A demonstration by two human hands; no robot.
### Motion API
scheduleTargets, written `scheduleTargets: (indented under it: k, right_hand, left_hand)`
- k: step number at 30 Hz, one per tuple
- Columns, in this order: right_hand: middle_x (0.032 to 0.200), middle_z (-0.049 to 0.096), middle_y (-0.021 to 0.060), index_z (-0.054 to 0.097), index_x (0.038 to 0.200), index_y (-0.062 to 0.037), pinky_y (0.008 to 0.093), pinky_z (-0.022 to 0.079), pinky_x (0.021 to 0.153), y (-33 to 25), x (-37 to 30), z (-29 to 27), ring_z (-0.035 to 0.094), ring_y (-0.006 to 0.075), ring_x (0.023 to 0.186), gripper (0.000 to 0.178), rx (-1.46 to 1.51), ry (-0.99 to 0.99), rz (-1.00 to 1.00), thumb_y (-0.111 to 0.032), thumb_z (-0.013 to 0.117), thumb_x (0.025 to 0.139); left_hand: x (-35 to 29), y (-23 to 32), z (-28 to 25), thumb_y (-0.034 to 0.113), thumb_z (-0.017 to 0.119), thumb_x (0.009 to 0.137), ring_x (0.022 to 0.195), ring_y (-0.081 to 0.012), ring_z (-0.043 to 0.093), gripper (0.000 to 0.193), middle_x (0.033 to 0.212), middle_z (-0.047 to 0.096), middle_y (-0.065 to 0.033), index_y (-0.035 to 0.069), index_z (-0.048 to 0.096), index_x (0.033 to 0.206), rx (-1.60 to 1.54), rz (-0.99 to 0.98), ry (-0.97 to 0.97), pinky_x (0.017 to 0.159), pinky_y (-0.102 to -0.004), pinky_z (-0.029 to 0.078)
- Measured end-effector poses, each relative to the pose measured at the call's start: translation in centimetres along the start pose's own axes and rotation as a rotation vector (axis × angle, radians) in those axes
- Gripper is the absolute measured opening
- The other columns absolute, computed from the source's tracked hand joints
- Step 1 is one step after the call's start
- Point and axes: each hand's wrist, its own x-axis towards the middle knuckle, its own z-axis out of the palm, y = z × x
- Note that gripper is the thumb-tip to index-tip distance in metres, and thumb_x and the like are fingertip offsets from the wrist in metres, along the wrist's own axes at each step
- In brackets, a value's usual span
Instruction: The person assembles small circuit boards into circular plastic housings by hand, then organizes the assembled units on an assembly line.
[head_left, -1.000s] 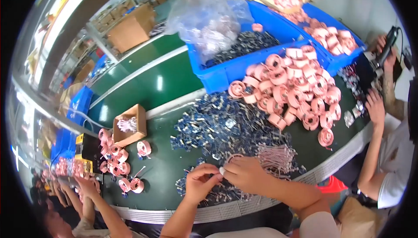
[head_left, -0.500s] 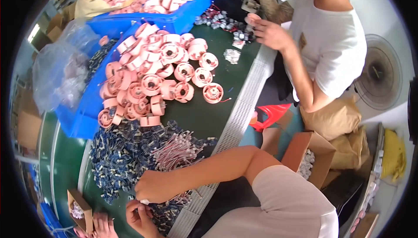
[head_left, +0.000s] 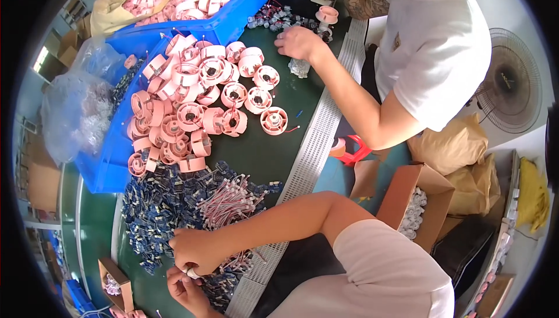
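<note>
My right hand (head_left: pixel 198 251) is closed, its fingers pointing down over the near end of a heap of small blue circuit boards (head_left: pixel 151 213). Just below it, my left hand (head_left: pixel 187 292) has its fingers bent and pinched, almost touching the right. A small white bit (head_left: pixel 191 272) shows between the two hands; whether it is a part or a finger cover I cannot make out. Under my right forearm lies a bundle of red and white wires (head_left: pixel 230 201) with pale connectors. Beyond the boards, round pink fan housings (head_left: pixel 189 116) with motors inside are piled up.
Blue bins (head_left: pixel 218 30) with pink parts and a clear plastic bag (head_left: pixel 78 114) stand along the far side. A perforated metal rail (head_left: pixel 317 149) edges the green bench. A co-worker's hand (head_left: pixel 300 43) is near small grey parts. A small cardboard box (head_left: pixel 116 286) sits lower left.
The co-worker has let go of a pink part and moved a hand left over the bench. Another person's fingers beside the small box have gone from sight. My hands stay close together.
</note>
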Motion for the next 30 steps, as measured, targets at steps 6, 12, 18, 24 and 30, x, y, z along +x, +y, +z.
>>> scheduleTargets:
  k: [6,12,18,24,30]
  right_hand:
    - [0.058,0.053,-0.0011,0.056,0.052,-0.0123,0.0378,0.033,0.067,-0.5,0.1,0.9,0.047,0.0222,0.073,0.012,0.116,0.134,0.014,-0.013,0.065,0.059]
    - [0.059,0.044,0.0019,0.049,0.055,-0.0105,0.0379,0.035,0.063,0.1,0.5,-0.2,0.046,0.0250,0.067,0.019,0.026,0.305,-0.132,-0.016,0.066,0.063]
    - [0.066,0.056,0.0019,0.063,0.073,-0.0074,0.0351,0.039,0.065,0.4,0.5,-2.3,0.051,0.0222,0.069,0.016,-0.017,0.171,-0.079,-0.006,0.074,0.061]
    - [0.064,0.055,-0.0030,0.061,0.068,-0.0105,0.0351,0.036,0.070,0.6,0.0,-0.7,0.049,0.0207,0.076,0.013,0.043,0.177,-0.033,-0.009,0.071,0.059]
    - [0.061,0.048,-0.0021,0.057,0.062,-0.0107,0.0367,0.037,0.071,-0.3,0.1,-1.9,0.049,0.0218,0.078,0.010,-0.089,0.107,-0.082,-0.008,0.066,0.061]
  left_hand:
    - [-0.8,0.7,-0.7,0.005,0.050,0.089,0.065,-0.0074,0.045,0.006,0.101,0.052,-0.0068,0.003,0.054,0.094,0.045,-0.011,0.103,0.053,-0.0183,0.037]
    - [-0.8,1.3,-0.3,0.003,0.056,0.086,0.073,-0.0115,0.052,0.019,0.099,0.053,-0.0066,-0.001,0.058,0.105,0.014,-0.171,0.265,0.055,-0.0214,0.043]
    - [1.1,1.3,1.1,-0.008,0.058,0.082,0.084,-0.0165,0.062,0.020,0.099,0.063,-0.0106,-0.004,0.061,0.101,-0.350,-0.217,0.230,0.076,-0.0286,0.053]
    - [0.4,1.6,1.0,-0.006,0.059,0.083,0.086,-0.0173,0.061,0.014,0.096,0.061,-0.0108,-0.005,0.063,0.096,-0.364,-0.246,0.240,0.078,-0.0301,0.055]
    - [0.5,2.0,1.5,-0.010,0.059,0.081,0.084,-0.0178,0.062,0.016,0.093,0.060,-0.0107,-0.004,0.064,0.095,-0.249,-0.186,0.189,0.076,-0.0285,0.054]
